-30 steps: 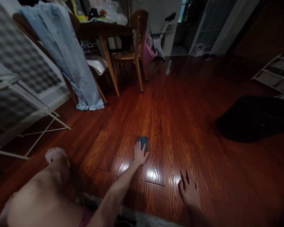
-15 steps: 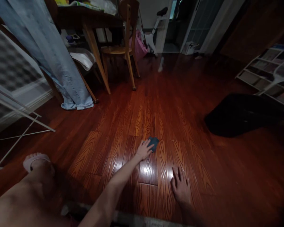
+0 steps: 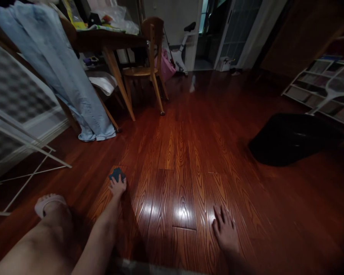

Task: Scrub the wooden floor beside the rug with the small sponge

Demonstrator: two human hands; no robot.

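Observation:
My left hand (image 3: 118, 186) presses a small dark blue cloth (image 3: 116, 173) against the glossy wooden floor (image 3: 177, 183), left of the middle. Its fingers are bent over the near part of the cloth, whose far edge shows beyond the fingertips. On the right, my right hand (image 3: 226, 229) rests palm down on the boards with the fingers apart and nothing in it. My bare knee and a foot in a pale slipper (image 3: 50, 204) are at the lower left.
Light blue jeans (image 3: 74, 84) hang from a chair at the left, near a white folding rack (image 3: 31, 173). A wooden chair (image 3: 153, 70) stands by the table (image 3: 111, 40). To the right are a black object (image 3: 292, 139) and a white shelf (image 3: 312, 82).
My left hand has slid the cloth along the floor from near the middle to the left. My right hand stays on the floor in about the same place. The view has tilted slightly up.

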